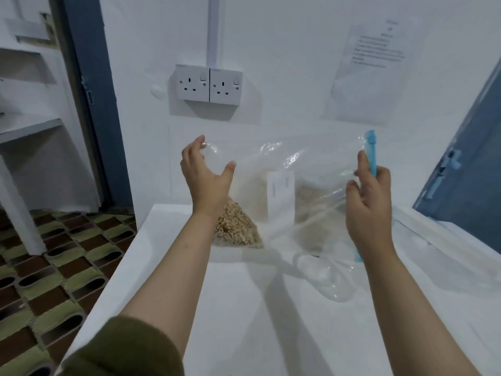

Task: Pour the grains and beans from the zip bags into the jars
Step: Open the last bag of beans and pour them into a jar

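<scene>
Bag (pixel 284 169) hangs above the table (pixel 244 308), long axis horizontal between both hands. Right hand (pixel 370 202) pinches the blue zip (pixel 370 150) end; left hand (pixel 207 175), fingers apart, cups the opposite corner. Grains (pixel 237 226) sag low, nearer the left hand.

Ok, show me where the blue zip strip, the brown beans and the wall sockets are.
blue zip strip (pixel 370 150): head view, upper stretch above the right hand.
brown beans (pixel 238 226): head view, middle of the pile in the bag.
wall sockets (pixel 208 84): head view, seam between the two plates.
</scene>
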`<state>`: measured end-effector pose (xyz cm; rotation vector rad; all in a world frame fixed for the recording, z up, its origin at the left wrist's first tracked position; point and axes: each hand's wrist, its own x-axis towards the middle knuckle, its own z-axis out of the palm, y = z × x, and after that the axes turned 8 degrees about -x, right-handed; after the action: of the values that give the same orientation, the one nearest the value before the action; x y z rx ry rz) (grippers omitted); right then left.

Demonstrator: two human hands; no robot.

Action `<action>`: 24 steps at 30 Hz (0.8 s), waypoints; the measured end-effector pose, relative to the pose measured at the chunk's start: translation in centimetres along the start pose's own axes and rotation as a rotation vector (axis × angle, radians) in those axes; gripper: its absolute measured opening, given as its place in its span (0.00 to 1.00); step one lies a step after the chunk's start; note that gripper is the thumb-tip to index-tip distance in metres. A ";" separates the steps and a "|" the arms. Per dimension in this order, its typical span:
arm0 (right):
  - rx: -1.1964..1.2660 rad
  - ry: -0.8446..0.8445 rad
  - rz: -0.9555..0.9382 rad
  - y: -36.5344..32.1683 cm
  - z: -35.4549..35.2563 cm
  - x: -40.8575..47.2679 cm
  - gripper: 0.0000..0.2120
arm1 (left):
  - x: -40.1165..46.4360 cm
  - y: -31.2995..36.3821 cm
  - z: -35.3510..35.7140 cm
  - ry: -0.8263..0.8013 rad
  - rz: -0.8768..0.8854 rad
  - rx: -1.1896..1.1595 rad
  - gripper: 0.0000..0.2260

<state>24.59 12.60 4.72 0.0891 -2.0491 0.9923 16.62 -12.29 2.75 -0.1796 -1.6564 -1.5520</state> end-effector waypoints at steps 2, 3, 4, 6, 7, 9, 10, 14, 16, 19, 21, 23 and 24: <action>-0.011 0.010 0.023 0.7 -0.3 0.3 0.25 | 0.2 0.1 1.2 -0.006 0.019 0.006 0.32; -0.010 0.007 0.029 0.9 -0.5 0.5 0.24 | 0.3 0.0 1.7 -0.001 0.022 0.009 0.32; -0.002 -0.001 0.035 1.2 -0.7 0.7 0.24 | 0.4 0.1 2.1 0.006 0.030 0.010 0.32; 0.034 -0.027 0.055 1.7 -1.0 1.2 0.24 | 0.9 0.1 2.8 0.025 0.042 0.018 0.32; 0.056 -0.036 0.066 2.0 -1.1 1.4 0.25 | 1.1 0.3 3.1 0.032 0.043 0.022 0.32; 0.102 -0.051 0.096 2.6 -1.3 1.8 0.25 | 1.7 0.7 3.6 0.032 0.036 0.028 0.31; 0.122 -0.063 0.112 3.0 -1.4 1.9 0.25 | 1.9 0.8 3.8 0.028 0.037 0.034 0.31; 0.180 -0.115 0.154 4.7 -1.4 1.9 0.28 | 2.4 1.4 4.4 0.014 0.074 0.066 0.30; 0.206 -0.125 0.158 5.4 -1.4 1.9 0.29 | 2.6 1.8 4.7 0.011 0.103 0.080 0.29; 0.228 -0.115 0.164 6.3 -1.4 2.3 0.29 | 3.0 2.8 5.5 0.009 0.145 0.088 0.28; 0.241 -0.090 0.175 6.7 -1.3 2.7 0.29 | 3.3 3.6 6.1 0.007 0.168 0.090 0.28; 0.263 -0.066 0.183 7.0 -1.1 3.1 0.28 | 3.6 4.2 6.6 0.003 0.190 0.092 0.29; 0.275 -0.054 0.182 7.1 -1.1 3.3 0.28 | 3.8 4.4 6.8 0.004 0.200 0.096 0.29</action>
<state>20.43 19.08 3.02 0.0747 -1.9836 1.3956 13.74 -6.91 9.32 -0.2817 -1.6517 -1.3207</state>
